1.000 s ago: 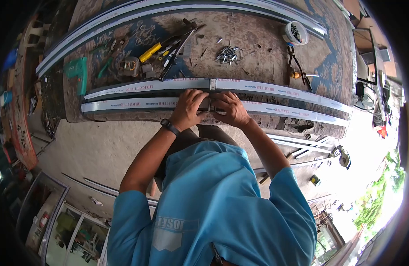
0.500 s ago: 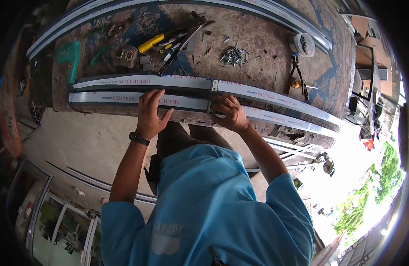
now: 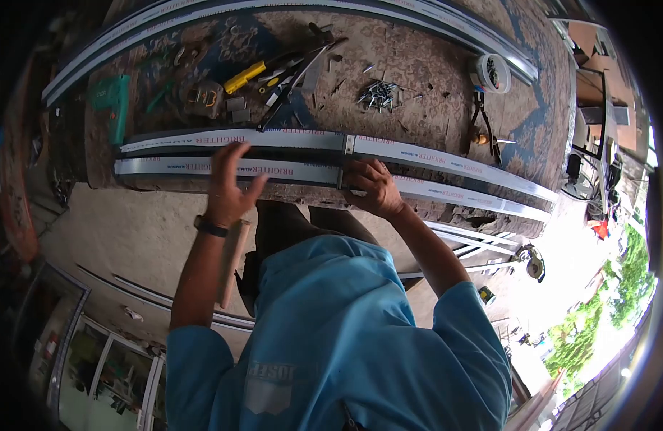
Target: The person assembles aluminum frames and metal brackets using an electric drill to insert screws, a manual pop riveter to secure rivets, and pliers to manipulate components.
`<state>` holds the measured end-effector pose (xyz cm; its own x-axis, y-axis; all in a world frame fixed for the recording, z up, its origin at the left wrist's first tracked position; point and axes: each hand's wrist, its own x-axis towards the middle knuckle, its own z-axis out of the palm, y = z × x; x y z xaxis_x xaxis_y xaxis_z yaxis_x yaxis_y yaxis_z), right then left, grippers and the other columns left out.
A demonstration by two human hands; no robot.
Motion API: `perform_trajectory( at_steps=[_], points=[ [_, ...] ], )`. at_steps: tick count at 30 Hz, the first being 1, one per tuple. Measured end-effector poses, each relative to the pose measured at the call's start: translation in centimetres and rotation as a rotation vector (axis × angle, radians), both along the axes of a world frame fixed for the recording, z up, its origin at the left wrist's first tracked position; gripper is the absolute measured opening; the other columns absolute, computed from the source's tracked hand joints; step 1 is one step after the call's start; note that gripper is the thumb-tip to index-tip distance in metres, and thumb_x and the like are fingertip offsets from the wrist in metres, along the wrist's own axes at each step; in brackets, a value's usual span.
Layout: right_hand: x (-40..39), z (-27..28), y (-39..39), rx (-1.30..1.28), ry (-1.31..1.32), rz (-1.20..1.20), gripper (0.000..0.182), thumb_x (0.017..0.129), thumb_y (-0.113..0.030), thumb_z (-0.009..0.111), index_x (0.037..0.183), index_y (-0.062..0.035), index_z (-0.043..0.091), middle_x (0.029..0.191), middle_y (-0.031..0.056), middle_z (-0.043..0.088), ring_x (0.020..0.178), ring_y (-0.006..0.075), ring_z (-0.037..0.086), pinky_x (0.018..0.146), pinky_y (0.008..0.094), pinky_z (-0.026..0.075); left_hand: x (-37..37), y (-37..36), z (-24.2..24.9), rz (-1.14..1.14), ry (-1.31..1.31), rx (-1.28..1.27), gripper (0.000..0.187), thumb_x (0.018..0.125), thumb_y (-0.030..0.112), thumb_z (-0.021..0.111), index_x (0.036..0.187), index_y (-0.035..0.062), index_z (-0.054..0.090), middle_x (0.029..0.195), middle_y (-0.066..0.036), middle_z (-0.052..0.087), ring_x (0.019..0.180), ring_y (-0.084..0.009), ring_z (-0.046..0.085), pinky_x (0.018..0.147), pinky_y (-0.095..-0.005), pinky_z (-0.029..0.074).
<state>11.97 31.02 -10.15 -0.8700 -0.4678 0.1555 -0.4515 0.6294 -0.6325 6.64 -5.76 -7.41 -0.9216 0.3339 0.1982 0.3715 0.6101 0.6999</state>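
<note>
Two long aluminium profiles with printed "BRIGHTER" film lie side by side along the bench edge, the far one (image 3: pixel 288 138) and the near one (image 3: pixel 274 171). A short crosspiece (image 3: pixel 348 146) spans them near their middle. My right hand (image 3: pixel 374 188) is closed around the near profile, right beside the crosspiece, with the thumb on the side toward me. My left hand (image 3: pixel 232 188) is over the near profile farther left, thumb and fingers apart, holding nothing.
Beyond the profiles on the carpet-covered bench (image 3: pixel 425 72) are a heap of screws (image 3: pixel 379 95), a white tub (image 3: pixel 491 73), pliers (image 3: pixel 482 122), a yellow-handled tool (image 3: pixel 245 77), a tape measure (image 3: pixel 204 98) and a green power tool (image 3: pixel 114 104). More long profiles (image 3: pixel 159 16) lie along the far side.
My left hand has shifted left along the near profile, its fingers spreading. My right hand stays at the crosspiece, and the profiles have barely moved.
</note>
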Motion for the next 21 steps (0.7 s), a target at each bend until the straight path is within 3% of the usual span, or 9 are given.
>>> perform_trajectory(
  at_steps=[4,6,12,16,21],
  points=[
    [0.1,0.1,0.1,0.013,-0.014,0.003,0.031,0.079,-0.023,0.086,0.107,-0.0179,0.073,0.131,0.0037,0.066,0.118,0.0285,0.062,0.099,0.0445,0.052,-4.1,-4.4,1.3,0.17,-0.027,-0.075,0.059,0.093,0.022,0.08,0.145,0.0061,0.056,0.136,-0.017,0.061,0.124,-0.0297,0.061,0.101,-0.0421,0.051],
    [0.1,0.1,0.1,0.021,-0.027,-0.002,0.032,0.079,-0.023,0.085,0.108,-0.0182,0.073,0.131,0.0035,0.066,0.119,0.0285,0.062,0.099,0.0447,0.052,-5.3,-5.1,2.5,0.168,-0.073,-0.089,0.059,0.091,0.019,0.081,0.143,0.0045,0.057,0.133,-0.019,0.062,0.123,-0.0364,0.061,0.103,-0.046,0.051],
    [0.4,-0.5,0.3,0.036,-0.021,-0.002,0.037,0.077,-0.024,0.085,0.111,-0.0196,0.072,0.133,0.0032,0.064,0.119,0.0292,0.062,0.098,0.0443,0.052,-3.0,2.5,3.7,-0.294,-0.158,0.006,0.044,0.084,0.015,0.084,0.123,0.0063,0.065,0.12,-0.015,0.065,0.113,-0.0361,0.063,0.099,-0.0463,0.052],
    [0.2,0.0,0.3,0.025,-0.004,-0.001,0.038,0.077,-0.024,0.085,0.112,-0.0204,0.073,0.134,0.0033,0.064,0.118,0.0294,0.062,0.098,0.0447,0.053,0.3,7.5,1.9,-0.416,-0.196,0.054,0.043,0.08,0.015,0.085,0.119,0.0076,0.066,0.118,-0.011,0.063,0.112,-0.0343,0.061,0.1,-0.0479,0.049],
    [0.4,-0.2,0.3,0.014,0.022,-0.013,0.038,0.076,-0.024,0.085,0.113,-0.0209,0.075,0.132,0.0032,0.065,0.119,0.0287,0.062,0.098,0.045,0.053,1.5,11.1,0.7,-0.371,-0.152,-0.044,0.042,0.077,0.019,0.087,0.113,0.0089,0.068,0.12,-0.009,0.062,0.117,-0.0332,0.057,0.102,-0.049,0.045]
  ],
)
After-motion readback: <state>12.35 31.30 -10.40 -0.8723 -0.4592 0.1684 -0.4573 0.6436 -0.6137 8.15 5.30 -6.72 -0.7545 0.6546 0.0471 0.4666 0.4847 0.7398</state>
